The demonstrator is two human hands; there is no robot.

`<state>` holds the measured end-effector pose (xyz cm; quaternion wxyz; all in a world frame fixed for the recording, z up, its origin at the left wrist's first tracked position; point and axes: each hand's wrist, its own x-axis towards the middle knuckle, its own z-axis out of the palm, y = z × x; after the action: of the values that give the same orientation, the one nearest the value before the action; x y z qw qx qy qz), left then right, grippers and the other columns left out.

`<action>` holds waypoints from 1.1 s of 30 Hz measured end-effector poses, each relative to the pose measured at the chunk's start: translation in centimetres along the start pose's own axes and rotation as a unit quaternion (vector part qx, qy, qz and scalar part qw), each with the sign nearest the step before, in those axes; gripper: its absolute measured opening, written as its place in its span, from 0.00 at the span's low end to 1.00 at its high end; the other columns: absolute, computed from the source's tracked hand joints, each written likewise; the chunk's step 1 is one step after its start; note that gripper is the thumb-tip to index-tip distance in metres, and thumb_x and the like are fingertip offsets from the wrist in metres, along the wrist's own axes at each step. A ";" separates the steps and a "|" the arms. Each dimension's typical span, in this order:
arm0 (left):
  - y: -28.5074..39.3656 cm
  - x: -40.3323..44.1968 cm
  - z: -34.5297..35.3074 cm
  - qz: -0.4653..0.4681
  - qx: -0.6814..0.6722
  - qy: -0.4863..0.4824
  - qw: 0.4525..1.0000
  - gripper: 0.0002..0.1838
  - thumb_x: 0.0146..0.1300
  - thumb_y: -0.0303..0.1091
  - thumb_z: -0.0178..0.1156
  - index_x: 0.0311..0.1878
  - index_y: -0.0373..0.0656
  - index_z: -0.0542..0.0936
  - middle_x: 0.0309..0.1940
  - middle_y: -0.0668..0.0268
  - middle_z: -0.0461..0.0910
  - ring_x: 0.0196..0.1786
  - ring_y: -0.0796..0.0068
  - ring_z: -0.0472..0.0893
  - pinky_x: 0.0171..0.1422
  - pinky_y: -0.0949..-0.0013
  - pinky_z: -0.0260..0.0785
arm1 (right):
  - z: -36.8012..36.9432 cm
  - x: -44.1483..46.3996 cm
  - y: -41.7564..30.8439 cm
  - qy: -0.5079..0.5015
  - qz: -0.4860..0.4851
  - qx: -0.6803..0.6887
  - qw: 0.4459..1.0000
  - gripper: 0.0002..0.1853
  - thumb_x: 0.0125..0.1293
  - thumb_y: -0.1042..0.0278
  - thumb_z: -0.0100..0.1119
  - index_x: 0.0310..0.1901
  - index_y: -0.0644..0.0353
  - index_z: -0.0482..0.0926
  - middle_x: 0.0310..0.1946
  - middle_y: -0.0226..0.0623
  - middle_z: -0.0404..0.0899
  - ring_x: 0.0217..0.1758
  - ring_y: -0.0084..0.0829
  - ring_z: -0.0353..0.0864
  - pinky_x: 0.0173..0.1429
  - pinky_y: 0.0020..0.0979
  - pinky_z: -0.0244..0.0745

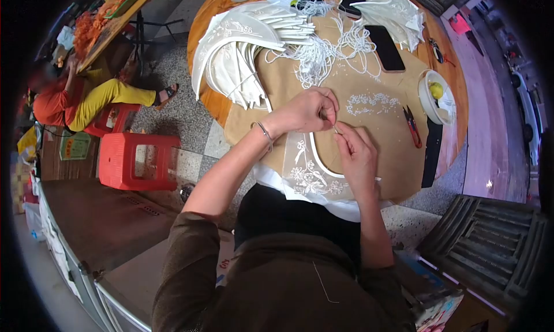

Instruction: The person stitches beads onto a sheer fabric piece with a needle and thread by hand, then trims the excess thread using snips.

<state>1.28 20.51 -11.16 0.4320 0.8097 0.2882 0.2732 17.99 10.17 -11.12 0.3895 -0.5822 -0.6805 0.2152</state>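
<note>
My left hand (309, 110) is closed in a pinch above the brown paper (254, 124) on the round table. Close beside it, my right hand (358, 156) pinches something thin and small at the fingertips, too fine to name. The fingertips of both hands nearly meet. Below them lies a sheer white embroidered piece (311, 179) with a curved white edge, near the table's front. Small white beads (372, 103) are scattered to the right of my hands. Bundles of white cord (314, 58) lie beyond them.
Stacked white pieces (231, 61) lie at the back left, more (392, 14) at the back right. A black phone (385, 49), red-handled scissors (412, 127) and a white bowl (430, 98) stand right. A person (86, 101) sits left, near a red stool (138, 161).
</note>
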 end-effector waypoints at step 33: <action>7.5 -5.6 -0.9 -0.042 0.115 0.318 0.940 0.12 0.62 0.34 0.61 0.47 0.39 0.79 0.43 0.57 0.78 0.48 0.60 0.77 0.52 0.65 0.70 | -3.8 -5.1 -2.3 0.016 0.209 0.737 0.643 0.08 0.72 0.67 0.51 0.49 0.58 0.73 0.32 0.24 0.68 0.33 0.17 0.66 0.51 0.25 0.69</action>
<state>-1.49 13.62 -5.39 0.2324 0.7124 0.4734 0.4630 19.61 4.17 -8.49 0.6456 -0.2326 -0.1510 0.7116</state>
